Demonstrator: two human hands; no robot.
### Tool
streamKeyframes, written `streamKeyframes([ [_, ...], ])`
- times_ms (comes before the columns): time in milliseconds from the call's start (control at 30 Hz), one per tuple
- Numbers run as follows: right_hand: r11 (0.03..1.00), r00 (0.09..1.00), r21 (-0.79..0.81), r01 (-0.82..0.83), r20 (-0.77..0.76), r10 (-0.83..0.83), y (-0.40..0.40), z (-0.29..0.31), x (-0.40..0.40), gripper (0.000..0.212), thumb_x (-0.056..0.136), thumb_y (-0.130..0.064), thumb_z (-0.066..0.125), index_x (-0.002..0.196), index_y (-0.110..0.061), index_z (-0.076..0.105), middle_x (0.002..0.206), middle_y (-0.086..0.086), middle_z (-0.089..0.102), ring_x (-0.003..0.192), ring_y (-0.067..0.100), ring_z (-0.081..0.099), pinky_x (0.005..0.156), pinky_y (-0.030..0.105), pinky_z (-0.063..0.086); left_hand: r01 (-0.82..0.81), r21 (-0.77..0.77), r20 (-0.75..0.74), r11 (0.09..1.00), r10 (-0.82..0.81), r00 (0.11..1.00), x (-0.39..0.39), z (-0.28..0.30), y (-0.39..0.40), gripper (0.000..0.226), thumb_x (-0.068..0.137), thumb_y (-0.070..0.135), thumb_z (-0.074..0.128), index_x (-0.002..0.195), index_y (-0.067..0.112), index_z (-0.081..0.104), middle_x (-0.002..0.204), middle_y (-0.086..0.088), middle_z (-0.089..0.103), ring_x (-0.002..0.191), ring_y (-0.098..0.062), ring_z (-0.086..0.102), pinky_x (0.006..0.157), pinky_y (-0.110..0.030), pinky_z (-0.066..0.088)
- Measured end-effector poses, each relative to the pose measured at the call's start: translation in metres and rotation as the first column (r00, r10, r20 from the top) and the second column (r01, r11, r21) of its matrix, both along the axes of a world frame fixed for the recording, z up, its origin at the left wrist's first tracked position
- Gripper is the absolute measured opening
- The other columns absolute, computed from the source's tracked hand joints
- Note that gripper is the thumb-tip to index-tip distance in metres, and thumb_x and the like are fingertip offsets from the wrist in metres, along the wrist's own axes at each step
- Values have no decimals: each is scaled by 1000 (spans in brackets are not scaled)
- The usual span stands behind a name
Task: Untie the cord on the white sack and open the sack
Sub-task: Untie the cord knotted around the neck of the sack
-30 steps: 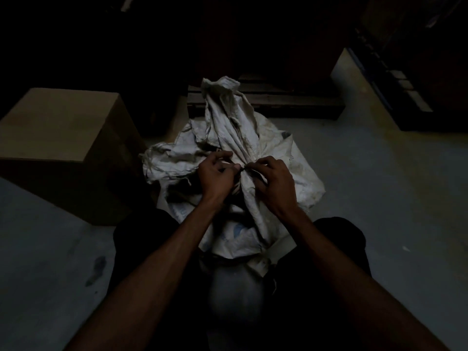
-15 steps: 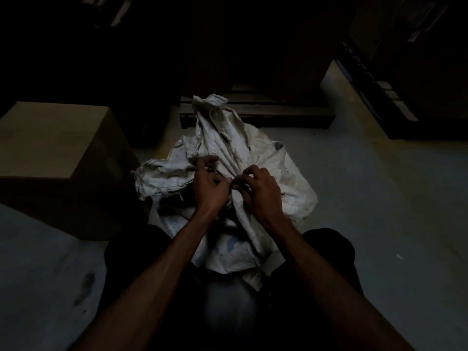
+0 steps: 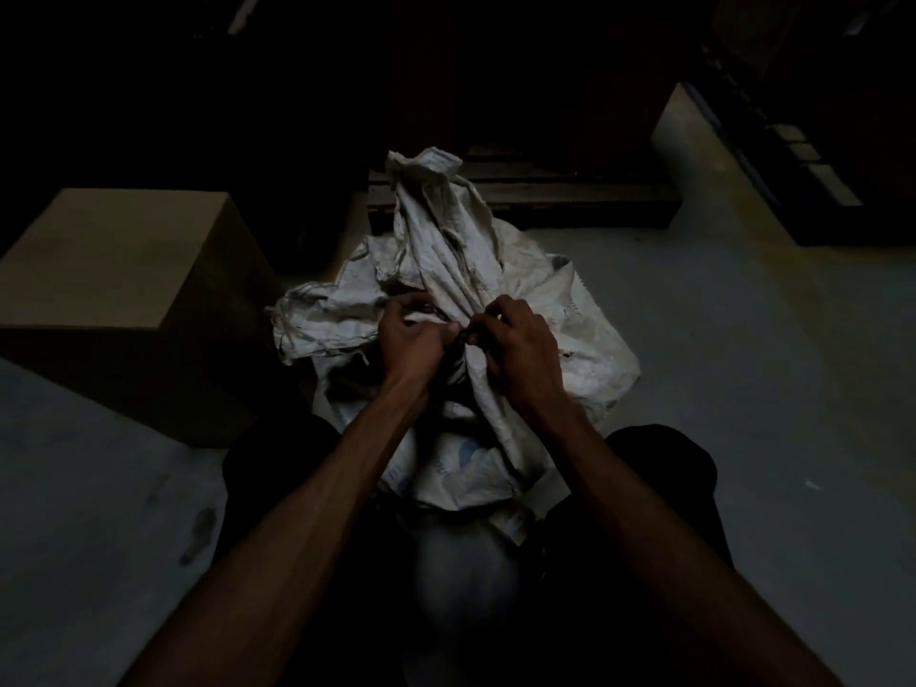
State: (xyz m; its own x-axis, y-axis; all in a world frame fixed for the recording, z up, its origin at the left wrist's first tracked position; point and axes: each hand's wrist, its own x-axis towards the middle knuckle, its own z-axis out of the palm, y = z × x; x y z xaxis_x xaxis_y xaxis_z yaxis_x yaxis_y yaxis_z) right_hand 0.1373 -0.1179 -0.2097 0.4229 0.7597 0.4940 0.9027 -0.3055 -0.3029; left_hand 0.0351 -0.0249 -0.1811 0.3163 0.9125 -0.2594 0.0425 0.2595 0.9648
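The person is at the untying step: both hands meet at the gathered neck of the white sack (image 3: 525, 290), which sits on the concrete floor (image 3: 743, 389) between their knees, a cardboard box (image 3: 124, 285) just to the left. The left hand (image 3: 411, 337) has its fingers curled together against the neck, and the right hand (image 3: 520, 344) pinches with thumb and fingertips on something small and dark there, likely the cord (image 3: 468, 334), though the gloom hides the knot itself. Next, I'd judge, they need to work a loop loose and draw it free before spreading the mouth. The sack is grubby, creased woven stuff, its loose top standing up crumpled above the tie.
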Motion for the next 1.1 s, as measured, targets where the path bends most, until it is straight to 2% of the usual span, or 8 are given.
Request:
streamKeyframes([
  [100, 999, 1000, 34, 1, 7, -2, 2, -3, 1, 7, 86, -12, 69, 93, -15, 69, 94, 6, 58, 83, 24, 52, 64, 33, 36, -21, -107, 52, 994, 27, 998, 3, 1, 2, 42, 74, -10, 75, 110, 6, 64, 92, -9, 71, 76, -18, 70, 58, -24, 58],
  [267, 996, 987, 35, -81, -134, 85, 3, -5, 10, 12, 87, -17, 68, 98, -13, 71, 98, 6, 60, 86, 26, 58, 66, 34, 44, 0, -77, 32, 997, 2, 999, 8, -5, 6, 38, 75, -6, 78, 106, 10, 63, 88, -6, 70, 68, -11, 68, 57, -23, 56],
  [433, 993, 977, -30, -115, -183, 108, 5, -10, 13, 15, 86, -20, 71, 100, -15, 74, 100, 4, 61, 91, 25, 60, 64, 36, 50, 36, -29, -23, 999, -37, 999, 7, -20, 12, 42, 73, -10, 75, 108, 11, 63, 113, -19, 65, 78, -17, 68, 61, -26, 57],
  [567, 987, 990, -118, -109, -106, 97, 13, -17, 10, 20, 77, -4, 65, 97, -9, 65, 101, 8, 55, 90, 28, 55, 63, 41, 47, 31, -6, -26, 999, -32, 999, 5, -20, 12, 42, 71, -9, 77, 106, 10, 64, 107, -14, 67, 75, -12, 68, 61, -25, 58],
  [767, 970, 995, -224, -97, 10, 102, 16, -26, 2, 31, 69, -7, 61, 100, -6, 58, 107, 15, 56, 92, 34, 53, 69, 40, 41, 89, -59, -29, 994, -91, 995, 2, -26, 13, 35, 73, -9, 74, 98, 14, 69, 93, -13, 71, 88, -35, 72, 74, -43, 62],
  [967, 988, 993, -138, -73, -101, 59, 15, -24, 4, 39, 63, -3, 56, 102, -9, 54, 106, 11, 53, 92, 30, 47, 70, 36, 31, 215, -212, 64, 953, -206, 977, 0, -16, 13, 30, 79, -6, 66, 105, 9, 66, 93, -18, 74, 82, -31, 72, 67, -34, 57],
  [1033, 993, 986, -89, -72, -157, 58, 16, -22, 6, 34, 65, 0, 53, 97, -10, 54, 103, 9, 52, 90, 29, 47, 68, 35, 31, 238, -56, -24, 970, -240, 971, -2, -19, 12, 22, 78, 0, 70, 98, 8, 70, 90, -14, 75, 81, -25, 72, 74, -37, 59],
  [1100, 996, 978, -45, -80, -197, 70, 17, -23, 8, 26, 68, 0, 51, 93, -10, 54, 100, 8, 52, 88, 29, 47, 67, 34, 30, 357, 334, -282, 872, -269, 921, -4, -27, 9, 15, 76, 11, 71, 90, 13, 74, 87, -5, 77, 82, -16, 72, 80, -33, 58],
])
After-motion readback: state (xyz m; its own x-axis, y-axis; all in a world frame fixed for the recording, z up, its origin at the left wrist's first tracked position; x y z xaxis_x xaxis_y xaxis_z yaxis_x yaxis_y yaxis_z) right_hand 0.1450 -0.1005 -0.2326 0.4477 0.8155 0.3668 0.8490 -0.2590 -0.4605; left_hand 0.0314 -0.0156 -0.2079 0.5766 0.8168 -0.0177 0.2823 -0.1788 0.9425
